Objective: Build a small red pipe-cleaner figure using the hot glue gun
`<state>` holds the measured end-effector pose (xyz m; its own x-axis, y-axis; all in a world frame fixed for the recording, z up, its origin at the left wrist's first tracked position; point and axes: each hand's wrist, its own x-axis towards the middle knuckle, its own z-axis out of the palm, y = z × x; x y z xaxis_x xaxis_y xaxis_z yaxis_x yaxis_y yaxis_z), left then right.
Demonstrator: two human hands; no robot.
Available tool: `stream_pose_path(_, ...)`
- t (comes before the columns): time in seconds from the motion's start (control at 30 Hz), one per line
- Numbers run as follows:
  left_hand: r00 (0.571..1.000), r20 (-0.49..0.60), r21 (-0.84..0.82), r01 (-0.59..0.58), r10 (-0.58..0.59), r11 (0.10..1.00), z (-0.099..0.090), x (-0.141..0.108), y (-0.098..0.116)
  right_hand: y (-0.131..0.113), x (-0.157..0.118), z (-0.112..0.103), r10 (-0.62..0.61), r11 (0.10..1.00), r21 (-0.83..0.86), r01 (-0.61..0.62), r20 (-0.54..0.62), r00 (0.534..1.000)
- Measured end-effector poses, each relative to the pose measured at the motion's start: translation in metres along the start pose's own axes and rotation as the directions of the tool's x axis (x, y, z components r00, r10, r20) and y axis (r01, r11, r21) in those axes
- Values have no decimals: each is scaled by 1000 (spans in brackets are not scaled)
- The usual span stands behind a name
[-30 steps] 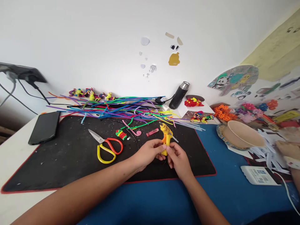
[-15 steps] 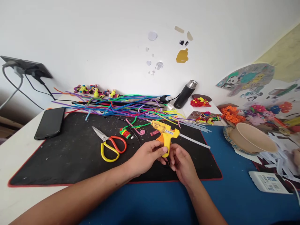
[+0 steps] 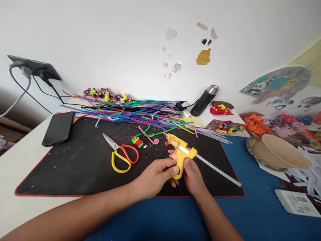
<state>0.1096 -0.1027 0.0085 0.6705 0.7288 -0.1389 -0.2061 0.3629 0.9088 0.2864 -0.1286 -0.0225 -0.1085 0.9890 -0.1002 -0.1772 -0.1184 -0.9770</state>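
Note:
A yellow glue gun (image 3: 184, 153) with an orange trigger is held above the black mat (image 3: 82, 160), its nozzle aimed up and to the left. A whitish glue stick (image 3: 218, 170) juts out of its back. My left hand (image 3: 156, 177) pinches the lower handle between thumb and fingers. My right hand (image 3: 194, 175) is closed about the handle from the right, thumb on its back; some of its fingers are hidden behind the gun. Beyond lie a pink pipe cleaner (image 3: 150, 138) with a coiled end and a small red and green pipe-cleaner piece (image 3: 137, 142).
Scissors (image 3: 120, 154) with red and yellow handles lie left of my hands. Many pipe cleaners (image 3: 130, 112) are heaped along the wall. A phone (image 3: 59, 128) is at left, a black flask (image 3: 204, 100) behind, a bowl (image 3: 286, 152) at right.
My right hand has come up onto the glue gun's handle and grips it. The gun has tilted, and its glue stick now slopes down more. The camera view has shifted slightly left.

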Motion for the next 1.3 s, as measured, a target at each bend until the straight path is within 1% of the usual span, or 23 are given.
stream_pose_path(0.1,999,-1,57,32,-32,998,-7,-4,-7,-3,5,17,71,997,30,-74,98,993)
stream_pose_path(0.2,997,-6,146,76,-76,986,-15,-13,-8,-5,11,31,112,994,3,-113,113,987)
stream_pose_path(0.27,997,0,288,79,-82,954,-23,-25,-4,-5,17,36,93,995,-28,-91,82,992)
stream_pose_path(0.3,999,7,408,46,-54,912,-29,-32,-2,-5,20,37,79,996,-34,-77,62,995)
stream_pose_path(0.33,1000,-2,549,-20,25,836,-35,-40,1,-5,23,37,70,997,-25,-69,41,997)
stream_pose_path(0.37,993,4,680,-91,121,728,-44,-48,3,-5,26,36,71,997,-2,-71,23,997)
stream_pose_path(0.4,972,38,790,-172,234,588,-53,-56,4,-6,29,35,83,996,29,-83,11,997)
stream_pose_path(0.43,944,83,866,-227,319,445,-64,-63,5,-7,33,34,99,994,55,-99,5,995)
stream_pose_path(0.47,919,122,917,-249,376,311,-76,-68,4,-9,36,33,114,991,67,-114,4,993)
stream_pose_path(0.5,906,158,946,-253,393,201,-88,-72,3,-11,39,33,119,991,64,-119,8,993)
stream_pose_path(0.57,910,203,973,-230,361,33,-109,-76,0,-16,46,34,121,992,31,-122,33,992)
stream_pose_path(0.6,903,220,973,-229,368,-19,-117,-77,-1,-18,50,35,119,993,18,-119,47,992)
stream_pose_path(0.63,903,236,971,-234,358,-51,-124,-77,-1,-19,54,38,115,993,11,-116,58,992)
stream_pose_path(0.8,922,204,979,-180,329,-99,-146,-81,6,-21,75,52,64,995,73,-67,45,997)
stream_pose_path(0.9,921,168,982,-125,352,-141,-161,-91,13,-18,84,53,47,996,79,-50,40,998)
stream_pose_path(0.93,919,141,985,-94,367,-142,-165,-94,15,-17,86,52,47,996,69,-49,39,998)
stream_pose_path(1.0,906,51,993,1,420,-121,-170,-97,18,-14,89,48,43,997,57,-44,21,999)
stream_pose_path(1.07,878,-44,990,101,477,-96,-169,-94,22,-9,92,44,31,998,60,-30,-16,999)
stream_pose_path(1.1,865,-69,987,132,497,-93,-165,-89,23,-7,92,43,24,998,59,-22,-27,999)
stream_pose_path(1.13,862,-82,985,148,500,-93,-161,-83,25,-5,92,41,18,999,48,-17,-28,999)
stream_pose_path(1.23,863,-73,982,150,500,-115,-146,-59,25,-1,89,36,14,1000,-17,-14,6,1000)
stream_pose_path(1.3,885,-47,985,119,464,-127,-140,-43,23,0,86,32,17,999,-37,-17,6,1000)
